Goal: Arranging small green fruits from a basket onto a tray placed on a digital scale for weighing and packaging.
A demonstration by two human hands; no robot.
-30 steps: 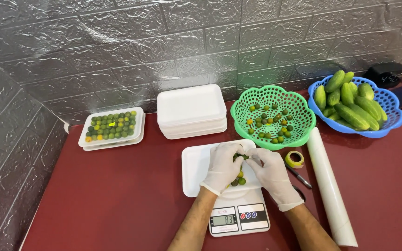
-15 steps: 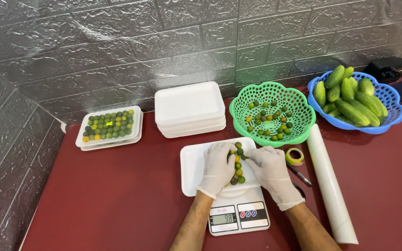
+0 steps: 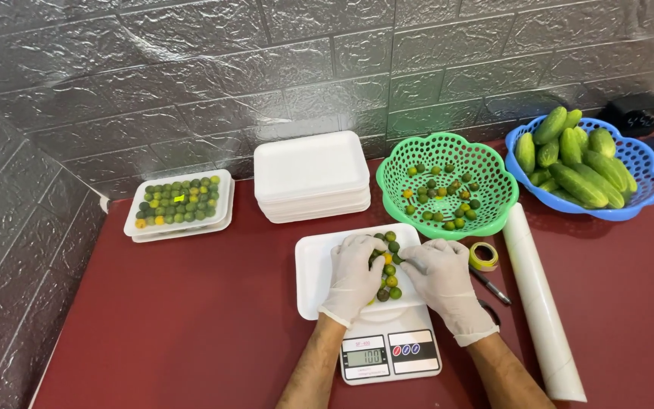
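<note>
Both gloved hands over the white foam tray (image 3: pixel 312 276), which sits on a small white digital scale (image 3: pixel 390 352) on the dark red table (image 3: pixel 175 333). Left hand (image 3: pixel 353 276) lies flat, fingers loosely spread, touching the left edge of the small green and yellow round fruits (image 3: pixel 389 269); it clasps nothing. Right hand (image 3: pixel 442 280) cups the pile's right side; whether its grip pinches a fruit, cannot tell. Pile runs lengthwise away from the person, between both hands, equally near. Green plastic basket (image 3: pixel 448 185) with more fruits beyond.
</note>
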